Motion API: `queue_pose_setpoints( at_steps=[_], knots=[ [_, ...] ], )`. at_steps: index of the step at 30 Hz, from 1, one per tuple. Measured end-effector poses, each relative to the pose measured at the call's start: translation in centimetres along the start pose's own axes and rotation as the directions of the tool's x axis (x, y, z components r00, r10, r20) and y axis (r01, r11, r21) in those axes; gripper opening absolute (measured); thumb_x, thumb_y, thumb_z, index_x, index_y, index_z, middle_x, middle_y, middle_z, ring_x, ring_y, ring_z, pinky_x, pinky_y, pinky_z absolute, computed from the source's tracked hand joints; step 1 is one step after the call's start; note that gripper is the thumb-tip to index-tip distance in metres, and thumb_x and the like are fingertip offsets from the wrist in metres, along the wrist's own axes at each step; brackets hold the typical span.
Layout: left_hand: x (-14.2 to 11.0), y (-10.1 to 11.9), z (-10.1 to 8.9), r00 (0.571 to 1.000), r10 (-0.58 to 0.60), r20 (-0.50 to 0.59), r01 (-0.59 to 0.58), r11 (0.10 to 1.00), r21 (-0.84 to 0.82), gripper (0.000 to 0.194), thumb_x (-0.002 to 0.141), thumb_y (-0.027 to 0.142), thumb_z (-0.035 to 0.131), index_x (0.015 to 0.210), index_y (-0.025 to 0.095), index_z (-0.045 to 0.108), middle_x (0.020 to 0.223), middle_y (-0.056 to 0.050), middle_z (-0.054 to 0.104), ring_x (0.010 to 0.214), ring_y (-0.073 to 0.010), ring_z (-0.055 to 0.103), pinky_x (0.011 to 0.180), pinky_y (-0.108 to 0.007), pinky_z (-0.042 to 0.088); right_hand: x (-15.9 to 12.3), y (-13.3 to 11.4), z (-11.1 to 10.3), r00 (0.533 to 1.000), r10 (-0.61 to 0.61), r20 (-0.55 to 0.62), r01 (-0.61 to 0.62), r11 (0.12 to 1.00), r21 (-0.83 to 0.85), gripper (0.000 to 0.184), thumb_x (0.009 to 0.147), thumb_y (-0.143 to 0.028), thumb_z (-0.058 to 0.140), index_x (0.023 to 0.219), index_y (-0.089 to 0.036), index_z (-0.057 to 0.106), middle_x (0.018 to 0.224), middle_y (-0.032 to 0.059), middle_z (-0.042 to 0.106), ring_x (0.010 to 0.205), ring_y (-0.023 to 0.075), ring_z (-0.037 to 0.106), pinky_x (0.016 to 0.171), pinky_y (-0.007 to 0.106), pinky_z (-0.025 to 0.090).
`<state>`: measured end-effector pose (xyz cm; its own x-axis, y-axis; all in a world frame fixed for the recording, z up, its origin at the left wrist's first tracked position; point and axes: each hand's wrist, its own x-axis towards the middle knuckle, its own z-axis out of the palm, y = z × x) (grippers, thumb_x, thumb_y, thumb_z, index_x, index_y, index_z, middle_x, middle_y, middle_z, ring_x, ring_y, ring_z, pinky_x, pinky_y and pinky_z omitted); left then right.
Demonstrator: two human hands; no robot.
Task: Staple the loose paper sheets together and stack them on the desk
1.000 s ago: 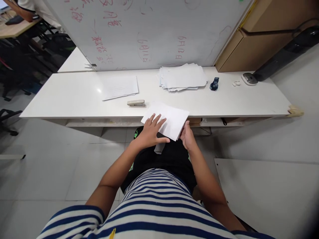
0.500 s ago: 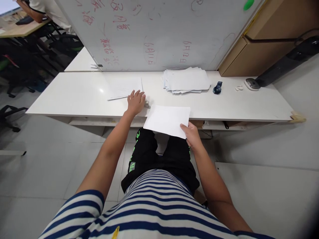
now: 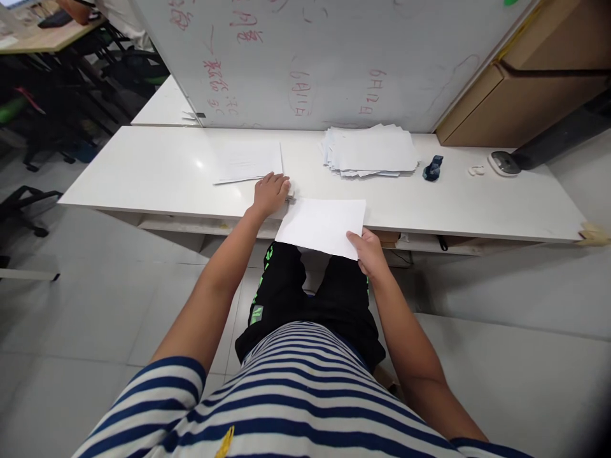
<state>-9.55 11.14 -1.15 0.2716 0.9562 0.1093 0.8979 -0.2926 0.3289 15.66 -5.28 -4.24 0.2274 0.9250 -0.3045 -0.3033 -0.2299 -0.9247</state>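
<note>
My right hand (image 3: 370,251) pinches the lower right corner of white paper sheets (image 3: 322,226), thumb on top, and holds them over the desk's front edge. At their upper left corner sits a small metallic thing, seemingly a stapler (image 3: 290,196), mostly hidden under my left hand. My left hand (image 3: 271,193) lies over it, palm down, with bent fingers closed on it. Just beyond that hand, some flat papers (image 3: 248,162) with faint print lie on the desk. A thick, uneven stack of white paper (image 3: 372,149) lies farther back, right of centre.
The white desk (image 3: 477,210) has an open shelf under its front edge. A whiteboard (image 3: 334,63) with red writing stands behind it. To the right are a dark blue object (image 3: 433,168), a computer mouse (image 3: 505,163) and cardboard boxes (image 3: 482,105). Chairs stand at the left.
My left hand has moved slightly right and now covers more of the stapler. The paper's upper left corner meets it. The view has shifted slightly.
</note>
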Motion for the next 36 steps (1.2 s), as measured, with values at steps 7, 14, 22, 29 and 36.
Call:
queue_pose_setpoints(
  at_steps=[7, 14, 22, 29, 36],
  knots=[
    [-0.05, 0.46, -0.07, 1.0, -0.01, 0.028, 0.01, 1.0, 0.007, 0.052, 0.101, 0.039, 0.021, 0.134, 0.025, 0.058, 0.149, -0.002, 0.051, 0.145, -0.0249, 0.032, 0.118, -0.046, 0.024, 0.17, -0.27, -0.2, 1.0, 0.008, -0.019, -0.009, 1.0, -0.029, 0.036, 0.067, -0.036, 0.077, 0.098, -0.018, 0.069, 0.089, 0.0055, 0.077, 0.083, 0.0239, 0.073, 0.081, 0.039, 0.057],
    [-0.23, 0.84, -0.28, 1.0, -0.011, 0.023, 0.011, 1.0, 0.017, 0.049, 0.1, 0.037, 0.024, 0.132, 0.025, 0.059, 0.147, -0.002, 0.052, 0.142, -0.0251, 0.035, 0.115, -0.047, 0.027, 0.09, -0.04, -0.05, 1.0, 0.02, -0.011, -0.02, 0.999, -0.038, 0.036, 0.069, -0.035, 0.075, 0.1, -0.018, 0.07, 0.09, 0.005, 0.077, 0.083, 0.0229, 0.072, 0.081, 0.037, 0.057],
    [-0.13, 0.69, -0.09, 0.999, -0.008, 0.031, 0.007, 1.0, 0.025, 0.049, 0.101, 0.037, 0.023, 0.131, 0.026, 0.06, 0.147, -0.002, 0.052, 0.142, -0.025, 0.035, 0.115, -0.046, 0.027, 0.14, 0.39, -0.18, 1.0, 0.012, -0.01, -0.012, 0.999, -0.03, 0.039, 0.069, -0.037, 0.076, 0.102, -0.017, 0.07, 0.092, 0.0062, 0.077, 0.084, 0.0236, 0.072, 0.081, 0.039, 0.056],
    [0.06, 0.74, -0.05, 0.999, -0.001, 0.034, -0.001, 0.999, 0.052, 0.047, 0.101, 0.035, 0.024, 0.131, 0.028, 0.06, 0.147, -0.001, 0.053, 0.141, -0.0245, 0.036, 0.115, -0.046, 0.026, 0.16, 0.55, -0.16, 1.0, 0.018, -0.022, -0.018, 1.0, -0.017, 0.04, 0.067, -0.036, 0.077, 0.102, -0.017, 0.07, 0.096, 0.0067, 0.077, 0.085, 0.023, 0.072, 0.078, 0.036, 0.056],
    [0.05, 0.86, -0.12, 0.999, 0.002, 0.038, -0.003, 0.999, 0.048, 0.047, 0.101, 0.035, 0.025, 0.13, 0.027, 0.061, 0.145, -0.001, 0.055, 0.14, -0.0259, 0.037, 0.114, -0.048, 0.028, -0.11, 0.0, 0.06, 0.999, 0.014, -0.035, -0.015, 0.999, -0.032, 0.036, 0.067, -0.035, 0.077, 0.098, -0.017, 0.07, 0.097, 0.007, 0.077, 0.087, 0.0245, 0.072, 0.079, 0.037, 0.056]
  ],
)
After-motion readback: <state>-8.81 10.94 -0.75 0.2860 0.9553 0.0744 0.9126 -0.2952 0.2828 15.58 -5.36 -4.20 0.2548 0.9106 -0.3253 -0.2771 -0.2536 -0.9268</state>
